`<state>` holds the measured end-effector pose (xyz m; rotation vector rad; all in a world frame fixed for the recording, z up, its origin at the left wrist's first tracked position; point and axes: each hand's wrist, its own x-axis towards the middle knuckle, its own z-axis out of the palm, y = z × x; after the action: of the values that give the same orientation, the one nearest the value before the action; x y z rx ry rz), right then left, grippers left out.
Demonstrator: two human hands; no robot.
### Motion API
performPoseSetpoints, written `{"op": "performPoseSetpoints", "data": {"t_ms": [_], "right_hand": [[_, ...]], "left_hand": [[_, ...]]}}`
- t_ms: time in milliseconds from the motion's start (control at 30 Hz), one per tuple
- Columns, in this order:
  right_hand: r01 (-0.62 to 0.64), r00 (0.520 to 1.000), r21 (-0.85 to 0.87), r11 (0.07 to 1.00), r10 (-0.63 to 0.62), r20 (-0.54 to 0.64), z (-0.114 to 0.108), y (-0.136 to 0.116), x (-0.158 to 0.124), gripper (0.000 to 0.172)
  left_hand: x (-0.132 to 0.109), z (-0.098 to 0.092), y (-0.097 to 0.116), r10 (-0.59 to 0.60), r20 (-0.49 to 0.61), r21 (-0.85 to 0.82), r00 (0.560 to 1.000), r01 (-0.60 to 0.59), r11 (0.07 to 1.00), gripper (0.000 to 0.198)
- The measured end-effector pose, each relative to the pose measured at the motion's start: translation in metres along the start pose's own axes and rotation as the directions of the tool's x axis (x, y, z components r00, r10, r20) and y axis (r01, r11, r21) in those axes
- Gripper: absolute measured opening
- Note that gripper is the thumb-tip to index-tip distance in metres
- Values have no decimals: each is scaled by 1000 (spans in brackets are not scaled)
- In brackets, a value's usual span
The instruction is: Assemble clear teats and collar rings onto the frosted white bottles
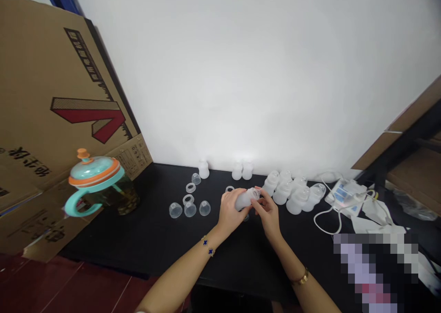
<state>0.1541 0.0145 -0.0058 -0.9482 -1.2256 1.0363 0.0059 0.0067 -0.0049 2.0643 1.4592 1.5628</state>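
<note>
Bottle (244, 200) in fingers (265, 203), cardboard box (37, 69) (Chinese lettering (81, 54))

The left hand (231, 208) and right hand (269, 215) are bare. A thin gold bracelet (208, 247) with dark blue four-lobed charms (210, 251) circles the left wrist (215, 237); a broader, shiny gold bangle (303, 276) circles the right forearm (290, 259).

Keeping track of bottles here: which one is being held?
The tilted bottle in the left hand, its top at the right hand; the other bottles rest on the table.
</note>
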Motion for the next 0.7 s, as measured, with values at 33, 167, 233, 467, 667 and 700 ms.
{"op": "performPoseSetpoints", "data": {"t_ms": [33,167,233,467,667,700], "right_hand": [[-1,1000,3,1000,1,-2,0,-1,0,49],[-26,1000,18,999,26,9,0,-4,-1,49],[-34,999,23,999,33,16,1,-5,-1,49],[-44,999,47,998,43,17,1,-5,0,49],[-49,999,55,997,47,27,1,-9,0,50],[-50,998,59,997,48,37,1,-9,0,50]], "left_hand": [[0,0,0,1,-9,-3,1000,-1,1000,39],[-1,1,-1,11,-29,-18,1000,-12,1000,38],[-1,1,-1,16,-36,-25,999,-17,1000,38],[-1,1,-1,24,-39,-21,999,-25,999,37],[-1,-1,0,36,-46,-18,998,-37,999,35],[-1,-2,0,36,-43,-25,998,-37,999,36]]}}
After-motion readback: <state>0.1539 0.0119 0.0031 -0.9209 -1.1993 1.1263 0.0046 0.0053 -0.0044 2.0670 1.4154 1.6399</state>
